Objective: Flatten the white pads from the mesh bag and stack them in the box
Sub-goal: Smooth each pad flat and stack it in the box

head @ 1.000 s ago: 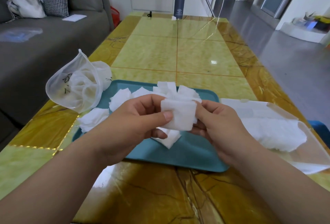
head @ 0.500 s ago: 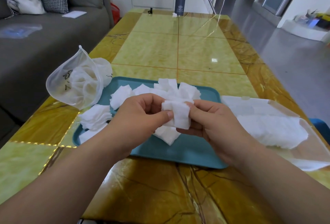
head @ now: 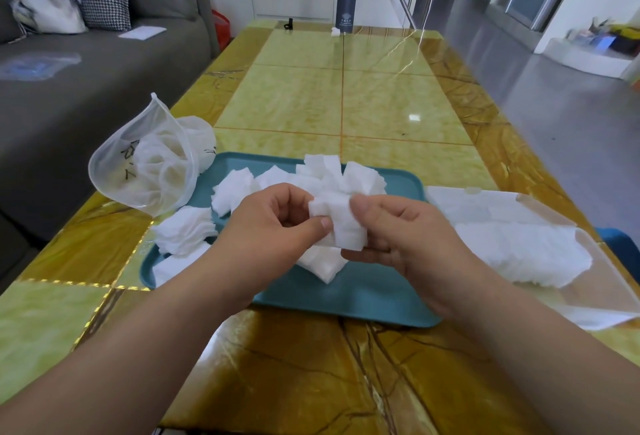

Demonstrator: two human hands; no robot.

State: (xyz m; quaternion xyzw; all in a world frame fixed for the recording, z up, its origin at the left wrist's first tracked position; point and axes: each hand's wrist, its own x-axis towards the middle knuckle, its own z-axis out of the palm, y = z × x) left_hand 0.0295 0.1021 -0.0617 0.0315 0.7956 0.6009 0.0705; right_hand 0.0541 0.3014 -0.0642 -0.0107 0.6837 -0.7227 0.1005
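I saw left hand (head: pixel 273 230) and right hand (head: pixel 405 237) pinching one pad (head: pixel 343 223) between thumbs and fingers, above tray (head: pixel 363 296).

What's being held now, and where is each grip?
One white pad, over the teal tray: left hand pinches its left edge, right hand its upper right side.

The head camera is looking forward and down the surface (head: pixel 346 95), close above the left hand (head: pixel 273 230) and right hand (head: pixel 408 237).
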